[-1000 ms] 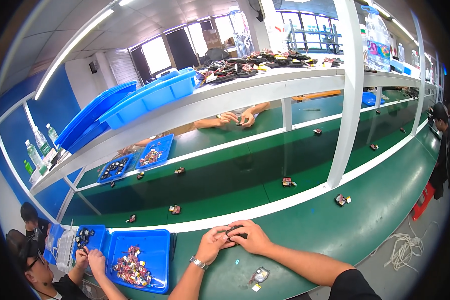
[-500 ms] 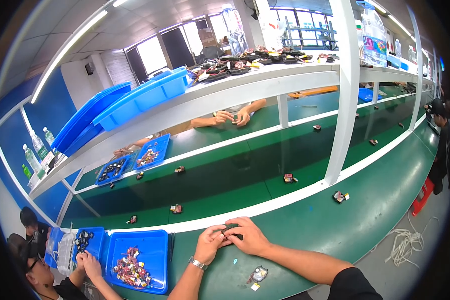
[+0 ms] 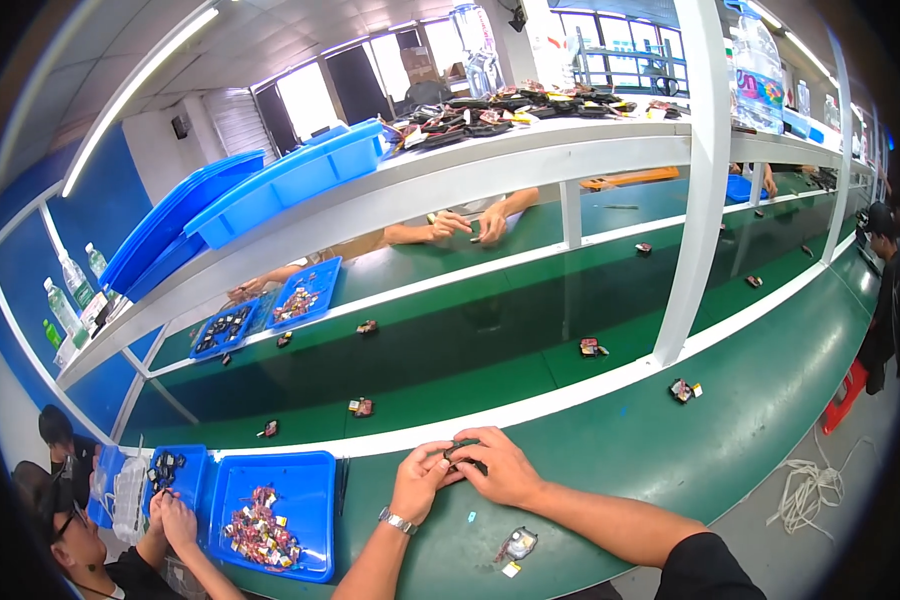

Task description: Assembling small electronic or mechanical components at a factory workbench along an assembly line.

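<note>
A workshop with a long green worktop (image 3: 610, 470) beneath a white metal shelf frame. Nearest, the wearer's two bare hands meet over it. The left hand (image 3: 420, 480), a silver metal watch (image 3: 399, 521) on its wrist, and the right hand (image 3: 505, 470) both have their fingers clamped on one small black plastic piece (image 3: 464, 446), held between them just above the surface. Its visible edge slants down to the right; fingers cover its ends, so where it points cannot be told.

Two small wired assemblies lie on this worktop: one (image 3: 518, 545) below the hands, one (image 3: 684, 390) farther right. Each has a white-and-yellow tag, its print too small to read.

At left stand two blue plastic trays: one (image 3: 325, 520) heaped with red-wired, tagged parts, one (image 3: 199, 480) holding black pieces. A co-worker's two hands (image 3: 173, 515) are together there.

Beyond, three more assemblies form the nearest row on a dark green strip (image 3: 470, 385). Farther off, another person's hands (image 3: 465, 228) work. On the shelf, one large clear bottle (image 3: 759, 80) bears a colourful printed label.
</note>
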A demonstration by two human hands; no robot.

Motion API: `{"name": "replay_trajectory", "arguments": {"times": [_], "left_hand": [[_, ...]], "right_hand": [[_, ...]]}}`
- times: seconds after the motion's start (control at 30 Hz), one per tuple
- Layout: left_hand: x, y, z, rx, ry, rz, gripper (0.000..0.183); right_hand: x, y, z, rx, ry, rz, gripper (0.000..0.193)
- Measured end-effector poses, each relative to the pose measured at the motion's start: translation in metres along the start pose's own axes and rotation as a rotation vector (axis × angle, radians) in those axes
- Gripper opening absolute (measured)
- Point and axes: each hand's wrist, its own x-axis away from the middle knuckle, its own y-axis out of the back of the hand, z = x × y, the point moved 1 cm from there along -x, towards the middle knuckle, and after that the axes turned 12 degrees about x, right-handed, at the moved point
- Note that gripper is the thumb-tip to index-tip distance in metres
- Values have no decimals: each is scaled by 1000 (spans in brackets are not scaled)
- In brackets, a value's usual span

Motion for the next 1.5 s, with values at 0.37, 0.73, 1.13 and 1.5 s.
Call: {"name": "replay_trajectory", "arguments": {"times": [0.37, 0.73, 1.13, 1.5], "left_hand": [[1, -4, -2, -18, 29, -1, 28], [2, -8, -5, -2, 33, 6, 28], [0, -7, -4, -31, 42, -8, 29], [1, -7, -2, -46, 67, -13, 28]], "right_hand": [[-3, 2, 5, 47, 52, -100, 14], [-3, 3, 9, 140, 48, -123, 13], [-4, 1, 12, 284, 132, -125, 14], [-1, 0, 11, 384, 193, -110, 14]]}}
